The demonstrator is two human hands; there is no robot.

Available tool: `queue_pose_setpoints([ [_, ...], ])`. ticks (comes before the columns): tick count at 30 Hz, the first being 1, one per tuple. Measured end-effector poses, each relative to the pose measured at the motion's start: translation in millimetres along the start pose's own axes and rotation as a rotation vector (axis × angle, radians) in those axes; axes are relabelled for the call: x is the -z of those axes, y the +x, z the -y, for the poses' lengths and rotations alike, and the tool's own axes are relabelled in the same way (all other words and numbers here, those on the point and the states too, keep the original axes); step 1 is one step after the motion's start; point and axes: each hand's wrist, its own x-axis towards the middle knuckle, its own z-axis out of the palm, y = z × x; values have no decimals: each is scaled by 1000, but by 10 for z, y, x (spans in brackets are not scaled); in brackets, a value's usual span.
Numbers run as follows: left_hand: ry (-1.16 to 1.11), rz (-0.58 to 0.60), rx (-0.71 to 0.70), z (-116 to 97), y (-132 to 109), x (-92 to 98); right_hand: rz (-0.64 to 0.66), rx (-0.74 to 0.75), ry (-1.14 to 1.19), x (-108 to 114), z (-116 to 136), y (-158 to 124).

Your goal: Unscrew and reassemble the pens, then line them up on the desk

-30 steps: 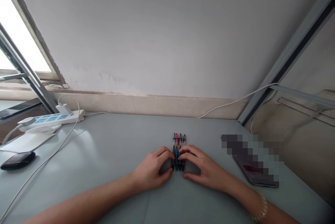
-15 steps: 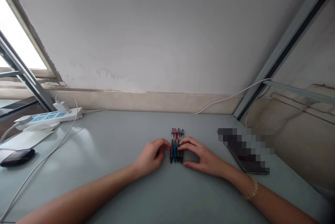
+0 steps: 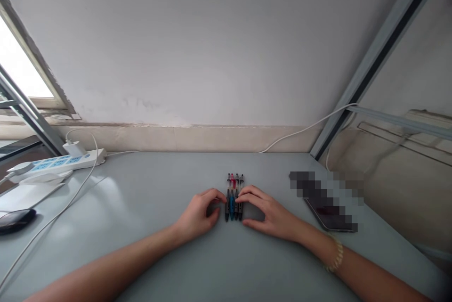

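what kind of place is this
Probably a desk in an office or study room: a grey table against a plain wall, a power strip with a charger, a row of pens, and a phone.

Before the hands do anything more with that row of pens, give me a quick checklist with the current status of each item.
1. Pens side by side in one row on the table: ok.
2. Left hand at the row's left side, fingers curled by it: ok.
3. Right hand at the row's right side, fingertips on the pens: ok.
4. Any pen lifted off the table: cannot tell.
5. Phone apart from the right hand: ok.
6. Power strip and cable away from the hands: ok.
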Motion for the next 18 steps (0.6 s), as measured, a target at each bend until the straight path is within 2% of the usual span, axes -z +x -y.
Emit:
queue_pose_setpoints([
  [9, 48, 24, -33, -52, -9, 26, -33, -14, 6, -5, 14, -1],
  [18, 53, 60, -121, -43, -30, 9, -29, -49, -50, -47, 170, 3],
])
